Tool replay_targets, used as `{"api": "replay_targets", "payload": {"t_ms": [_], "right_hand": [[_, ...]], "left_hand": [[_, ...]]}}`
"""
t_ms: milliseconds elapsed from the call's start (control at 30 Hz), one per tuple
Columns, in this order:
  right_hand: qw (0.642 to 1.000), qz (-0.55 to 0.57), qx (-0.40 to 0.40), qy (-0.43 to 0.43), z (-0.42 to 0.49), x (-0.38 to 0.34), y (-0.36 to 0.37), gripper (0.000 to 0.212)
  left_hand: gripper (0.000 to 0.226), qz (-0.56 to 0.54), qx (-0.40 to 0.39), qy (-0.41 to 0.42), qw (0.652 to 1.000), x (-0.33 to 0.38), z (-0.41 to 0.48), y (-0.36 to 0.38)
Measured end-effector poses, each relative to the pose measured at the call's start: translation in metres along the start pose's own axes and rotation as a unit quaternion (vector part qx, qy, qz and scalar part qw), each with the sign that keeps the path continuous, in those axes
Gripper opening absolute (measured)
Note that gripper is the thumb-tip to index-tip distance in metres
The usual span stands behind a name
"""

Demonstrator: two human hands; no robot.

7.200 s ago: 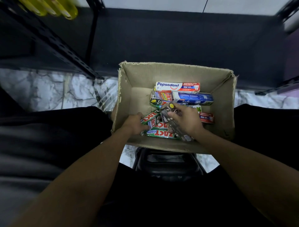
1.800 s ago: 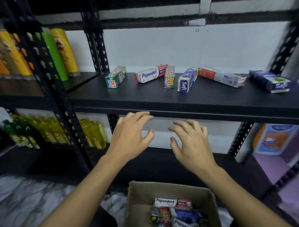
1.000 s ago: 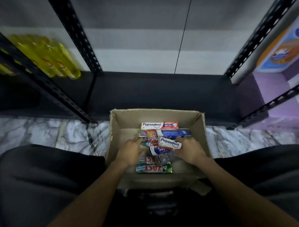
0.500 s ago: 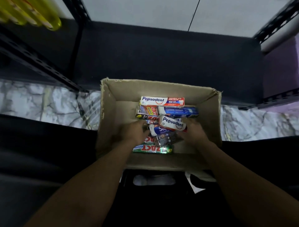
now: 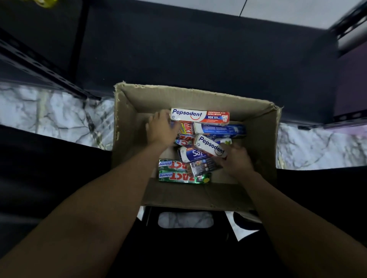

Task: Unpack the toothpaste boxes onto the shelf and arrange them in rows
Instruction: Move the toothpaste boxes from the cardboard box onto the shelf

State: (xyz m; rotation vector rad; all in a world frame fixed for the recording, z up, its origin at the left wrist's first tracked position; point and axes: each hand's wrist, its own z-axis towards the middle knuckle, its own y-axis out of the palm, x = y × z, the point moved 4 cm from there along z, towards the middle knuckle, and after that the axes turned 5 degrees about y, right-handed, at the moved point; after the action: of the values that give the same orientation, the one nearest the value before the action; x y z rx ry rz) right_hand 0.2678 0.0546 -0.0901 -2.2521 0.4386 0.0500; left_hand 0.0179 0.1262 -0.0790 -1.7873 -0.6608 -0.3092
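Note:
An open cardboard box (image 5: 129, 111) stands below me with several toothpaste boxes in it. A long Pepsodent box (image 5: 199, 116) lies along its far side, above a blue box (image 5: 220, 130). My left hand (image 5: 160, 129) reaches down at the long box's left end, fingers spread and touching it. My right hand (image 5: 236, 158) grips the right end of a small Pepsodent box (image 5: 209, 146), which lies tilted on a Saf box (image 5: 193, 154). Two green Zact boxes (image 5: 178, 176) lie nearest me.
The black bottom shelf board (image 5: 198, 59) runs behind the cardboard box, with rack uprights (image 5: 45, 71) at left and right. Marble floor (image 5: 49, 113) shows on both sides. A black stool (image 5: 184, 220) stands under the box. Yellow bottles (image 5: 44, 2) peek in at top left.
My left hand has moved from the near Zact boxes up to the left end of the long Pepsodent box. My right hand stays at the small Pepsodent box. The view has tilted further down.

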Motion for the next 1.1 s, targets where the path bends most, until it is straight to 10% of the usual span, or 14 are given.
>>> {"api": "replay_targets", "payload": {"t_ms": [133, 567, 1100], "right_hand": [[1.000, 0.010, -0.015, -0.005, -0.004, 0.001, 0.002, 0.064], [0.998, 0.054, -0.012, 0.019, -0.008, -0.003, 0.010, 0.063], [1.000, 0.023, 0.000, -0.006, -0.011, -0.004, 0.005, 0.063]], "left_hand": [[0.039, -0.191, -0.087, -0.082, 0.974, 0.000, 0.018, 0.013], [0.051, -0.315, -0.119, -0.131, 0.932, 0.008, 0.027, 0.021], [0.044, -0.298, -0.139, -0.086, 0.940, 0.035, 0.023, 0.015]]}}
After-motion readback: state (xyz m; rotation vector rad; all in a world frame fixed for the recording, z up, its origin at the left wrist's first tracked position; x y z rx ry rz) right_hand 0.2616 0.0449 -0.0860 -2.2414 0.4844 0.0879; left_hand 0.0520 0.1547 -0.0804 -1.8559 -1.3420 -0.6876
